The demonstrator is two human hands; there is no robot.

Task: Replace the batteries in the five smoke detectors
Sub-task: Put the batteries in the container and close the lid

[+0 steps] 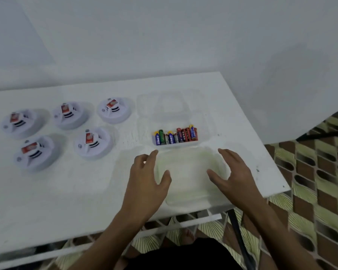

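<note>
A: Where are the hands?

B: Both hover over the white bench [47, 201]; the left hand [146, 178] and right hand [234, 172] have fingers spread and relaxed, gripping nothing; between them lies a clear plastic lid or tray [187, 184], too blurred to tell whether they touch it.

A: And the batteries?

B: The batteries [176, 135] lie in a row in a clear container [176, 114], just beyond the fingertips.

A: The smoke detectors?

B: Five smoke detectors [93, 143] sit beyond and to the left of the left hand; each lies back-up, with a red battery [89, 137] showing.
</note>
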